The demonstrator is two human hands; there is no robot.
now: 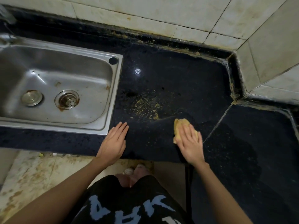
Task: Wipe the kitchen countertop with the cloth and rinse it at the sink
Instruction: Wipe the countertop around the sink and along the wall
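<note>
A yellow cloth (179, 126) lies on the dark speckled countertop (178, 75), near its front edge. My right hand (190, 143) presses flat on the cloth with straight fingers and covers most of it. My left hand (113, 143) rests flat on the countertop just right of the sink's front corner, holding nothing. Yellowish smears and crumbs (145, 104) spread on the counter beyond the cloth. The stainless steel sink (113, 88) is set into the counter at the left, with a drain (67, 99) and a round plug (31, 97) at its bottom.
Stained white wall tiles (161, 16) run behind the counter, and a tiled corner (267, 54) juts in at the right. A raised dirty back ledge (178, 44) borders the counter. Part of a tap (6, 15) shows at the top left. The floor (32, 175) below is stained.
</note>
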